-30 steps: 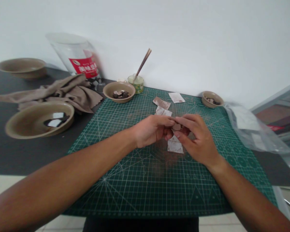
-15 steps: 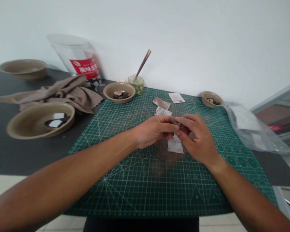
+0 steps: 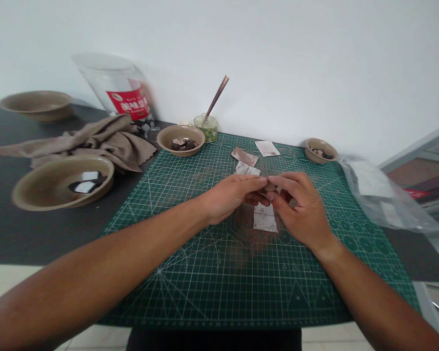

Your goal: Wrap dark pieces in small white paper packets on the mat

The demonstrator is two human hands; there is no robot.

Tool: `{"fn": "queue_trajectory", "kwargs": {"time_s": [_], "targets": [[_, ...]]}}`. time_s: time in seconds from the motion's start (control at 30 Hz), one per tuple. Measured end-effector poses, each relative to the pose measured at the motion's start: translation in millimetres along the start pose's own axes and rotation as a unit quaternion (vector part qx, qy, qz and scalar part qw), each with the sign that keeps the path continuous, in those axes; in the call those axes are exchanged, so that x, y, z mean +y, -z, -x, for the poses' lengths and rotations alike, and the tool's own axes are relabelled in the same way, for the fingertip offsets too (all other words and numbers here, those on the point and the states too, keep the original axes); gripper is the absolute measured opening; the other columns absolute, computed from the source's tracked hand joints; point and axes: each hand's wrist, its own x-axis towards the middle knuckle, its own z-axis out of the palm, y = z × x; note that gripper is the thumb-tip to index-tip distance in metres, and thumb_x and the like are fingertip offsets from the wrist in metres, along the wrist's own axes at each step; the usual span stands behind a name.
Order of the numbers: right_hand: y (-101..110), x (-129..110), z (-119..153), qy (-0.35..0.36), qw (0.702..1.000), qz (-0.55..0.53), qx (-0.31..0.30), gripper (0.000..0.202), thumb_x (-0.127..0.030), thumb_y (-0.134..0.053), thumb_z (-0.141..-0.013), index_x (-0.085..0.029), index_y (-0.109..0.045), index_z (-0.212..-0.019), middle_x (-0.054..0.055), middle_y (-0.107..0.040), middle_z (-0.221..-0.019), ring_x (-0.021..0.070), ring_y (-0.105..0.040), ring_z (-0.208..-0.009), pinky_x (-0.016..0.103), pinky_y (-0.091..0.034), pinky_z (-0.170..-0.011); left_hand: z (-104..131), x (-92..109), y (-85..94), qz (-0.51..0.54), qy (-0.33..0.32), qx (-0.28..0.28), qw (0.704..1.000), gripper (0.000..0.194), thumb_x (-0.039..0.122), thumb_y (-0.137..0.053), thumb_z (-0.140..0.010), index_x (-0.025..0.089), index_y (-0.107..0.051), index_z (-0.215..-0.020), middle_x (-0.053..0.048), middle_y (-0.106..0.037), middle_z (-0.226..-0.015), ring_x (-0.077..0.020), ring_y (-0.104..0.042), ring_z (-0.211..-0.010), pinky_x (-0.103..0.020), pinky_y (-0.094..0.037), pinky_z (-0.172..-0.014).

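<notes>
My left hand (image 3: 232,195) and my right hand (image 3: 303,207) meet above the middle of the green cutting mat (image 3: 205,278). Pinched between the fingertips of both is a small pinkish-brown piece (image 3: 270,186), mostly covered by the fingers, so its kind is unclear. A brown-stained white paper (image 3: 265,222) lies flat just below the hands. Beyond them are another stained white paper (image 3: 248,168), a browner one (image 3: 245,157) and a cleaner white one (image 3: 267,148). Reddish-brown dust marks the mat near the hands.
At the mat's far edge stand a bowl of dark and pinkish pieces (image 3: 181,132), a green-patterned cup (image 3: 208,129) holding chopsticks (image 3: 216,97), and a smaller bowl (image 3: 320,143). Leftward are a large bowl (image 3: 40,187), cloth (image 3: 95,141), plastic jar (image 3: 113,87) and another bowl (image 3: 36,109). A plastic bag (image 3: 384,195) lies right.
The fingers have shifted slightly around the small piece, and more of its pinkish-brown face shows. My left fingers sit a little more spread beneath it. The surroundings stay the same.
</notes>
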Motion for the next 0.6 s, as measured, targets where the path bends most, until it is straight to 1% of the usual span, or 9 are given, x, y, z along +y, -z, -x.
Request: {"fn": "queue_trajectory", "kwargs": {"time_s": [0.13,0.23,0.33,0.47,0.6], "targets": [[0.4,-0.2,-0.4,-0.002,1.000,-0.005,0.007,0.029,-0.023,-0.064,-0.093,-0.029,-0.066,-0.122,0.007,-0.062,-0.111,0.0184,-0.061,-0.079,0.039,-0.056,-0.074,-0.4,0.8,0.7,0.020,-0.008,-0.002,1.000,0.028,0.037,-0.070,-0.087,0.009,-0.074,-0.093,-0.011,-0.073,-0.099,-0.0200,-0.066,-0.091,-0.036,-0.047,-0.093],[0.6,-1.3,-0.5,-0.004,1.000,-0.012,0.006,0.030,-0.023,-0.063,-0.093,-0.029,-0.065,-0.122,0.006,-0.062,-0.111,0.0187,-0.061,-0.080,0.039,-0.056,-0.073,-0.4,1.0,1.6,0.022,-0.007,-0.012,1.000,0.027,0.035,-0.073,-0.085,0.011,-0.074,-0.096,-0.010,-0.072,-0.100,-0.0202,-0.066,-0.094,-0.036,-0.047,-0.094],[1.1,-2.0,-0.4,-0.004,1.000,-0.011,0.001,0.031,-0.022,-0.063,-0.093,-0.029,-0.064,-0.123,0.007,-0.062,-0.112,0.0181,-0.060,-0.078,0.039,-0.056,-0.072,-0.2,1.2,1.6,0.014,-0.005,-0.007,1.000,0.026,0.036,-0.073,-0.085,0.013,-0.073,-0.098,-0.008,-0.071,-0.097,-0.0178,-0.065,-0.091,-0.033,-0.046,-0.089],[1.5,-1.7,-0.3,-0.001,1.000,-0.009,-0.002,0.032,-0.024,-0.064,-0.093,-0.029,-0.063,-0.124,0.007,-0.061,-0.113,0.0181,-0.061,-0.078,0.039,-0.056,-0.071,-0.3,1.6,0.6,0.006,-0.015,0.007,1.000,0.024,0.034,-0.077,-0.083,0.014,-0.070,-0.095,-0.003,-0.068,-0.088,-0.0131,-0.062,-0.082,-0.028,-0.044,-0.079],[1.3,-2.2,0.2,0.004,1.000,-0.019,0.001,0.030,-0.024,-0.065,-0.093,-0.029,-0.063,-0.123,0.007,-0.061,-0.112,0.0167,-0.060,-0.075,0.038,-0.055,-0.069,-1.0,1.8,-0.2,-0.017,-0.023,0.018,0.999,0.027,0.033,-0.081,-0.079,0.015,-0.067,-0.093,0.000,-0.065,-0.084,-0.0105,-0.058,-0.076,-0.026,-0.042,-0.074]]}}
